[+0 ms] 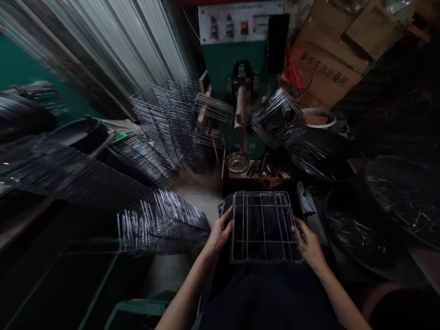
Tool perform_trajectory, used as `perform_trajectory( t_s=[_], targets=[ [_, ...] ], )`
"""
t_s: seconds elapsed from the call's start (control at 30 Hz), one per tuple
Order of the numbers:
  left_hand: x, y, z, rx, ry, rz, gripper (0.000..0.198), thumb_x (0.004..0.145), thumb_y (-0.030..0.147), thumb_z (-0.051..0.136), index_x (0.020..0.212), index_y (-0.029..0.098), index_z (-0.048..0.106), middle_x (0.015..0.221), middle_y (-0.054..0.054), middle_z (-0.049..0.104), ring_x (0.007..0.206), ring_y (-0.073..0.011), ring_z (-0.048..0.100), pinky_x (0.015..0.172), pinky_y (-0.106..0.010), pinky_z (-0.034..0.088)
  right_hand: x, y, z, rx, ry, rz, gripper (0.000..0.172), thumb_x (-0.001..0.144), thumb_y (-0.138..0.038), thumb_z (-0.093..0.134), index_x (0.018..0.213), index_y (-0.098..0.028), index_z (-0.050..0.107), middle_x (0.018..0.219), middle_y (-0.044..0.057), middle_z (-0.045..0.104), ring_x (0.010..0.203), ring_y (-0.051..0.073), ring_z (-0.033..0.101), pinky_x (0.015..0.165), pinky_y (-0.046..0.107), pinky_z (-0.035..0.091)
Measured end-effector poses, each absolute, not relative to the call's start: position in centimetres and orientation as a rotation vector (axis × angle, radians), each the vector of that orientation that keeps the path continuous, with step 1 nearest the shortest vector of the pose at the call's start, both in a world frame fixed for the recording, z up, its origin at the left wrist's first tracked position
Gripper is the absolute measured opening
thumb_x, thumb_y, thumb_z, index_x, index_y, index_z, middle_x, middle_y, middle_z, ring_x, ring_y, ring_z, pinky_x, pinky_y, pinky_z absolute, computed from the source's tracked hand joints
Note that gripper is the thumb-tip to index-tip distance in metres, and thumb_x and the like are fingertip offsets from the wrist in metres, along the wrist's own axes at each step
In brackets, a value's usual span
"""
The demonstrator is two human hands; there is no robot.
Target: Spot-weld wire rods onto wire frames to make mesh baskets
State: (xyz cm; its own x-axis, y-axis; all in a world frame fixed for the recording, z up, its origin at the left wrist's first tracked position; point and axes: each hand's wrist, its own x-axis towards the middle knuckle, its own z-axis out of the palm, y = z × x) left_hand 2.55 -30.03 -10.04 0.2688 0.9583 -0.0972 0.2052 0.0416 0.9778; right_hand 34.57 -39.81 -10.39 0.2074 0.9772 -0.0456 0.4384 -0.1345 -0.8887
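Note:
A square metal wire rack (263,219) with a few crossing bars lies level above my lap. My left hand (220,233) grips its left side, thumb and fingers closed on the edge wire. On the opposite side my right hand (309,243) holds the right edge, its fingers curled round the wire. Ahead stands a green machine (220,59) with a switch panel and a metal arm (241,107) sticking out towards me. More wire frames (280,117) hang or lean right of that arm, and others (213,109) are at its left.
Stacks of wire racks (161,220) stand on the left, with taller ones (168,119) behind. Dark basins (357,233) of small metal pieces sit at the right. A small metal bowl (237,162) rests below the machine; a cardboard box (330,68) leans behind.

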Motion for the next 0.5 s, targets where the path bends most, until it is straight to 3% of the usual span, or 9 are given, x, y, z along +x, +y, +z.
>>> perform_trajectory(
  t_s=[0.33, 0.4, 0.5],
  targets=[
    [2.0, -30.2, -10.7, 1.418, 1.133, 0.811, 0.069, 0.087, 0.044, 0.063, 0.147, 0.015, 0.044, 0.150, -0.011, 0.050, 0.142, -0.0308, 0.042, 0.123, -0.049, 0.024, 35.7, -39.1, -12.4, -1.679, -1.306, 0.951, 0.048, 0.092, -0.053, 0.053, 0.124, -0.018, 0.061, 0.122, 0.012, 0.065, 0.105, 0.027, 0.065, 0.085, 0.036, 0.055],
    [1.3, -30.1, -10.3, 1.424, 1.118, 0.739, 0.072, 0.086, 0.044, 0.064, 0.149, 0.016, 0.042, 0.150, -0.010, 0.051, 0.141, -0.0309, 0.044, 0.121, -0.049, 0.028, 36.4, -39.3, -12.0, -1.625, -1.314, 1.031, 0.052, 0.091, -0.053, 0.053, 0.129, -0.017, 0.059, 0.127, 0.013, 0.062, 0.111, 0.027, 0.062, 0.089, 0.038, 0.054],
    [-0.3, -29.6, -9.1, 1.410, 0.998, 0.528, 0.084, 0.078, 0.039, 0.072, 0.152, 0.021, 0.036, 0.143, -0.010, 0.058, 0.132, -0.0307, 0.054, 0.112, -0.047, 0.042, 37.7, -40.2, -10.2, -1.524, -1.415, 1.273, 0.063, 0.089, -0.050, 0.059, 0.143, -0.020, 0.050, 0.132, 0.011, 0.059, 0.119, 0.026, 0.057, 0.096, 0.041, 0.052]
  ],
)
